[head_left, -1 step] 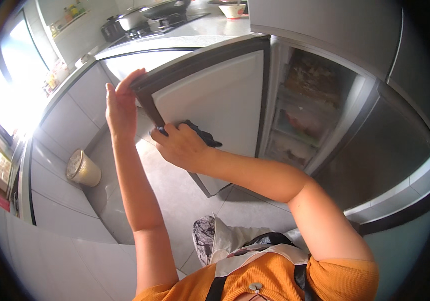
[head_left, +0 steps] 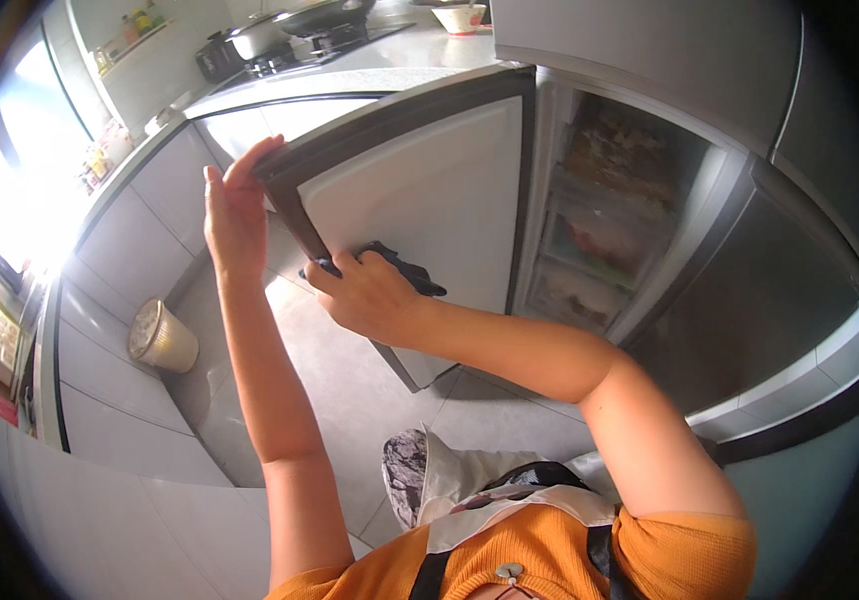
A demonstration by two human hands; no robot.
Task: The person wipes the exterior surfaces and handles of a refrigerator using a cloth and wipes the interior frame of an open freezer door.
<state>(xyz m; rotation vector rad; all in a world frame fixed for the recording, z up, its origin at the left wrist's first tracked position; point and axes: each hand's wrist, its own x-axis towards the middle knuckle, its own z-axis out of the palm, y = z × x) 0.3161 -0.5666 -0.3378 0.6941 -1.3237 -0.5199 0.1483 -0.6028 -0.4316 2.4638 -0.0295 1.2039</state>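
Observation:
A fridge door (head_left: 449, 190) stands swung open in front of me, its white inner panel edged by a grey gasket. My left hand (head_left: 237, 222) holds the door's upper outer corner, with the fingers over its edge. Against the lower part of the gasket and panel, my right hand (head_left: 374, 298) grips a dark cloth (head_left: 407, 270). Part of the cloth sticks out beyond the fingers; the rest is hidden under the hand. Behind the door, the fridge compartment (head_left: 539, 235) shows clear drawers (head_left: 609, 240) with packed food inside.
A closed dark fridge door (head_left: 749, 290) is to the right. White cabinets (head_left: 139, 240) line the left, with a whitish bin (head_left: 164, 337) on the grey floor beside them. Beyond the open door are a counter (head_left: 429, 45), a stove with pans (head_left: 324, 20) and a bowl (head_left: 459, 18).
The view has shifted very slightly, and the door and both hands appear a little further left. Both grips look the same.

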